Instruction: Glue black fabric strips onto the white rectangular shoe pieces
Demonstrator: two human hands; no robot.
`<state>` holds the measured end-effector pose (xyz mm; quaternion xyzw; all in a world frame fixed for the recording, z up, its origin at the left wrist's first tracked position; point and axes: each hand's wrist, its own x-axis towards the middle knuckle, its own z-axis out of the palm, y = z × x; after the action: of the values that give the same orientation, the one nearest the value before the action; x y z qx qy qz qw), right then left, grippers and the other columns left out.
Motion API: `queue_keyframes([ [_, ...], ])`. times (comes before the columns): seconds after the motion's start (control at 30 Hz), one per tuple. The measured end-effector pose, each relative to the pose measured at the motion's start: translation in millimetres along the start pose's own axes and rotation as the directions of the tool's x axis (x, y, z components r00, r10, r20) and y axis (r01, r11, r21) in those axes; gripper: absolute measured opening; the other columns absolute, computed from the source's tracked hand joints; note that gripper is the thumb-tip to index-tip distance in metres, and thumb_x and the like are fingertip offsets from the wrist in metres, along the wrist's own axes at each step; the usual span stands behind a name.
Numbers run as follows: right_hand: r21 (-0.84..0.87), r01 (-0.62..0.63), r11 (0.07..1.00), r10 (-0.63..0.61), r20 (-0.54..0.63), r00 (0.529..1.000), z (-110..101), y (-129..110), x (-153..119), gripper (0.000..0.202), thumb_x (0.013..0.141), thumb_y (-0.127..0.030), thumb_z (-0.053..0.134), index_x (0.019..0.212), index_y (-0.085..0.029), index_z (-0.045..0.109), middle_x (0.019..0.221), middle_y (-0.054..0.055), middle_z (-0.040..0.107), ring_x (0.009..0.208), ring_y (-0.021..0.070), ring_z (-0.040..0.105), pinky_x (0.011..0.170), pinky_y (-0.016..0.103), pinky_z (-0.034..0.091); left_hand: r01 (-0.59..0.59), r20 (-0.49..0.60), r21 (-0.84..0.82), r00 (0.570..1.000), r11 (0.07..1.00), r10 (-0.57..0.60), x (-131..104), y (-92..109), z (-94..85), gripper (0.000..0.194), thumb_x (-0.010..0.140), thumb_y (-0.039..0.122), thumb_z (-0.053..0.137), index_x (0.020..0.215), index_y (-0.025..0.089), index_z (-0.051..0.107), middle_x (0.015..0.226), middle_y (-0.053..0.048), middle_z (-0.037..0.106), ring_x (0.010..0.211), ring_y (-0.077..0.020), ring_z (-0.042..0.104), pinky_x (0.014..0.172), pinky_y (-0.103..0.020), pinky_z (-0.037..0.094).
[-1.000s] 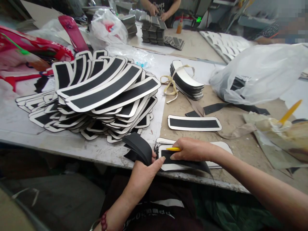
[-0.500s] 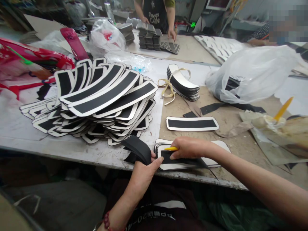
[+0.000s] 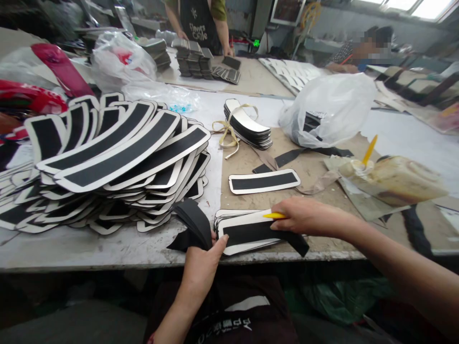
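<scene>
My left hand (image 3: 201, 267) is closed around a bundle of black strips (image 3: 194, 222), which bend over its fingers. Its thumb presses the left end of a white, round-cornered curved panel (image 3: 232, 249) lying on a small stack at the table's front edge. Along that panel runs a single black strip (image 3: 247, 233), its loose end hanging past the panel at the right. My right hand (image 3: 297, 217) is closed on a yellow pointed stick (image 3: 274, 216), and its fingers rest on the strip near the panel's right end. Just behind lies a white panel with a black strip (image 3: 264, 181).
At left is a large heap of similar panels (image 3: 122, 153). Behind stand a tied bundle of panels (image 3: 249, 123) and a white plastic bag (image 3: 328, 112). To the right, a yellow stick stands in a glue-stained container (image 3: 405, 179). Two people work across the table.
My right hand has slid rightward along the black strip, and more of the strip now lies flat on the panel. My left hand stays at the panel's left end. The view has turned right.
</scene>
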<state>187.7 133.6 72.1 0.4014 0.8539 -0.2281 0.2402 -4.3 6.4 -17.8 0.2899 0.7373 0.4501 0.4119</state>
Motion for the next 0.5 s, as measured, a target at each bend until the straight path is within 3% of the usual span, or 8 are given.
queue_keyframes([
  [0.17, 0.153, -0.194, 0.969, 0.21, -0.1, 0.973, 13.2, 53.4, -38.6, 0.026, 0.083, -0.039, 0.046, 0.076, -0.019, 0.06, 0.074, 0.005, 0.064, 0.065, 0.0172, 0.057, 0.056, 0.025, 0.034, 0.054, 0.019, 0.0, 0.998, 0.999, -0.054, -0.9, 2.1, -0.4, 0.034, 0.058, 0.047, 0.071, 0.065, 0.016, 0.058, 0.068, -0.003, 0.058, 0.069, -0.0211, 0.055, 0.074, -0.033, 0.043],
  [0.4, -0.056, -0.4, 0.915, 0.368, -0.296, 0.882, 31.4, 49.5, -30.4, 0.034, 0.088, -0.046, 0.039, 0.087, -0.02, 0.06, 0.09, 0.01, 0.067, 0.086, 0.024, 0.061, 0.068, 0.029, 0.037, 0.031, -0.017, 0.064, 0.999, 0.997, -0.03, -1.3, -1.8, 0.3, 0.034, 0.059, 0.048, 0.071, 0.066, 0.017, 0.058, 0.066, -0.002, 0.057, 0.069, -0.0217, 0.055, 0.073, -0.034, 0.043],
  [0.5, -0.107, -0.403, 0.909, 0.356, -0.303, 0.884, 30.6, 49.7, -26.5, 0.034, 0.088, -0.048, 0.04, 0.086, -0.02, 0.06, 0.09, 0.009, 0.068, 0.085, 0.0236, 0.062, 0.068, 0.029, 0.037, -0.007, -0.02, 0.072, 1.0, 0.997, 0.009, -1.4, -3.9, 0.5, 0.034, 0.06, 0.047, 0.071, 0.069, 0.017, 0.058, 0.067, -0.001, 0.057, 0.069, -0.0211, 0.055, 0.071, -0.032, 0.042],
])
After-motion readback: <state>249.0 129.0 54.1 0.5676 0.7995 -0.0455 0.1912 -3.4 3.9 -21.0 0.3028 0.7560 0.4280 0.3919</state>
